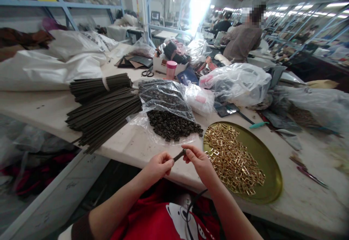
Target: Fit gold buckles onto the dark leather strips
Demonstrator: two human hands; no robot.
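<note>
My left hand [159,164] and my right hand [198,162] meet just in front of the table edge, both pinched on a thin dark strap [179,155] that spans between the fingertips. The strap's long end seems to loop down over my lap. Right of my right hand lies a round gold tray [268,160] heaped with small gold buckles [234,156]. Beyond my hands an opened clear plastic bag [163,98] spills small dark loops [171,125] onto the table.
Bundles of dark straps [103,107] lie at the left on the white table [313,203]. Behind are white sacks [49,69], clear bags [240,82], scissors [147,73], a pink cup [171,69], a teal-handled tool [257,124]. A person [242,38] sits far back.
</note>
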